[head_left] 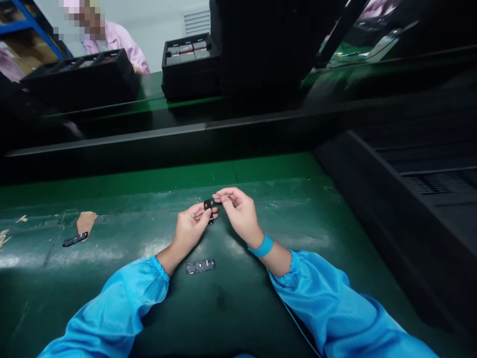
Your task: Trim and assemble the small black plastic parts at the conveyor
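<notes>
Right now, taking the black piece (207, 205) as the middle of the clock, it's the left hand (191, 223) that has it, pinched between thumb and fingers above the green work surface (238, 318), a small yellow patch showing near its top end! Close by at three o'clock comes the right hand (240, 214), fingers curled and fingertips just beside the piece; whether they grip anything, I can't tell. A blue band (262, 247) circles that wrist, between hand and blue sleeve (316, 293). Down at six o'clock lies a circuit board (200, 266), flat, just below the left hand. Swing out to nine: a dark strip (74, 240) rests at the lower edge of a brown scrap (85, 221). And far off at twelve, there's a black bin (192, 74), with a co-worker in a pink garment (122, 42) at eleven.
</notes>
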A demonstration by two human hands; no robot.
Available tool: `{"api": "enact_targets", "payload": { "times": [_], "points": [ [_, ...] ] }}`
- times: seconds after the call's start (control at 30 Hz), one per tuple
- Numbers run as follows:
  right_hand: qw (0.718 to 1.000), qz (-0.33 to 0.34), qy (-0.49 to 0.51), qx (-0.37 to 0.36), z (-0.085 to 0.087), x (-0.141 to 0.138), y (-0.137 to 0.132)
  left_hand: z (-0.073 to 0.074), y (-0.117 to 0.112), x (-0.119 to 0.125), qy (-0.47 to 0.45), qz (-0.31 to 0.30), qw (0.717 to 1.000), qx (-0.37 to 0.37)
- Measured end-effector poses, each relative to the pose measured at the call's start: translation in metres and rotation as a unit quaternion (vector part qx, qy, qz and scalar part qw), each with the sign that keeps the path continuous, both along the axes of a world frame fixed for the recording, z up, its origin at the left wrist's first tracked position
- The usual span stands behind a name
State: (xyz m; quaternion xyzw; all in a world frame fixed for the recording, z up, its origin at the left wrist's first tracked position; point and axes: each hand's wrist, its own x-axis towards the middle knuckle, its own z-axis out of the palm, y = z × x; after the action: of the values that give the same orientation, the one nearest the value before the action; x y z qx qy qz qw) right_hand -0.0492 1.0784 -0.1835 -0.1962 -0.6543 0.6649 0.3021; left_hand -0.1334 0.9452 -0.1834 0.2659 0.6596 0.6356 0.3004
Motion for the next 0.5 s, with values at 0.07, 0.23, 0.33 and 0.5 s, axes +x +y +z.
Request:
{"api": "enact_targets", "payload": {
  "times": [0.07, 0.23, 0.33, 0.5],
  "points": [
    [0.999, 0.021, -0.016, 0.027, 0.0012, 0.0003, -0.0023, 0.0004, -0.0004, -0.0006, 0.02, -0.004, 1.0, -0.003],
    [0.995, 0.065, -0.021, 0.068, 0.0053, 0.0003, -0.0071, 0.0025, -0.0016, -0.0009, 0.084, -0.01, 0.996, -0.026],
    [0.997, 0.075, -0.015, 0.034, 0.0066, 0.0001, -0.0061, 0.0039, -0.002, -0.0013, 0.102, -0.016, 0.994, -0.027],
    [0.996, 0.087, -0.022, 0.001, 0.0056, 0.0004, -0.006, 0.0044, -0.0049, -0.0014, 0.163, -0.028, 0.985, -0.05]
  ]
}}
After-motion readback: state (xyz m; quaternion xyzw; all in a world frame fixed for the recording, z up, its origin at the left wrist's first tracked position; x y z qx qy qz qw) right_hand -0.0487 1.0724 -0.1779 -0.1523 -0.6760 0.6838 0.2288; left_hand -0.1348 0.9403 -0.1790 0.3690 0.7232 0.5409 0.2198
